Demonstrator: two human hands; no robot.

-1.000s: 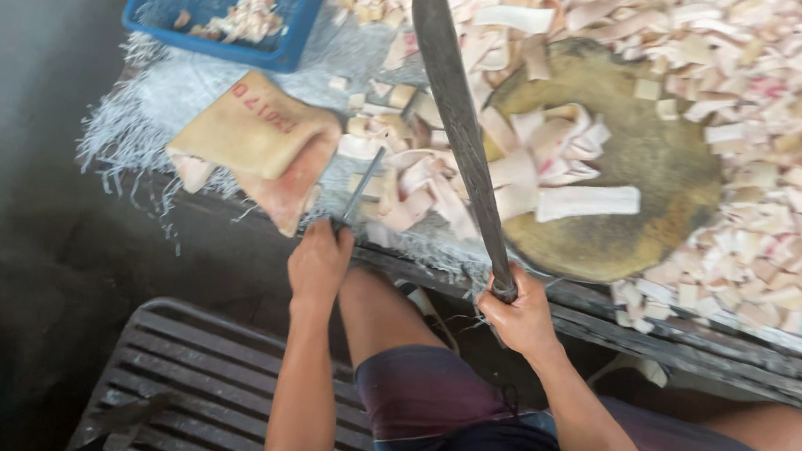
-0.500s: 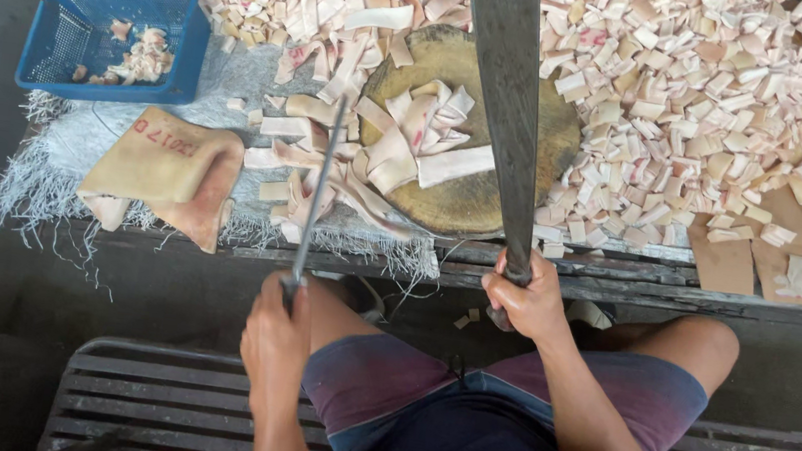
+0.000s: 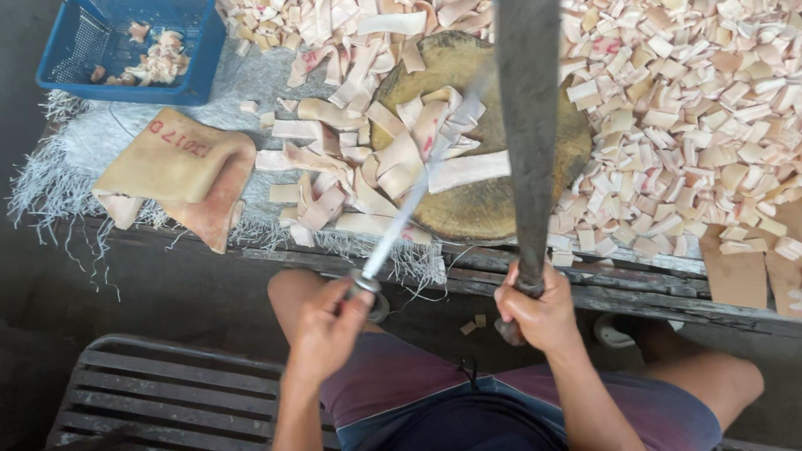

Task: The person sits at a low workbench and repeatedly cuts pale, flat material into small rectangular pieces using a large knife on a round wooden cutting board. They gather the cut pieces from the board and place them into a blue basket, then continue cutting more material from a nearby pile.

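My right hand [image 3: 539,315] grips the handle of a long dark machete [image 3: 526,99], whose blade points away from me over a round wooden chopping block [image 3: 483,210]. My left hand [image 3: 327,323] holds a thin metal sharpening rod [image 3: 414,197] that slants up toward the blade. Pale strips of pork skin [image 3: 379,153] lie on the block and beside it. I sit on a slatted bench [image 3: 180,402] in front of the low table.
A blue plastic basket [image 3: 90,39] with a few scraps stands at the far left. A large folded slab of skin [image 3: 181,170] lies below it on a white woven sack. Heaps of small cut pieces [image 3: 697,98] cover the table's right side.
The view has shifted right and steadied. The rod in my left hand has swung up to slant toward the machete blade, which now stands nearly straight ahead.
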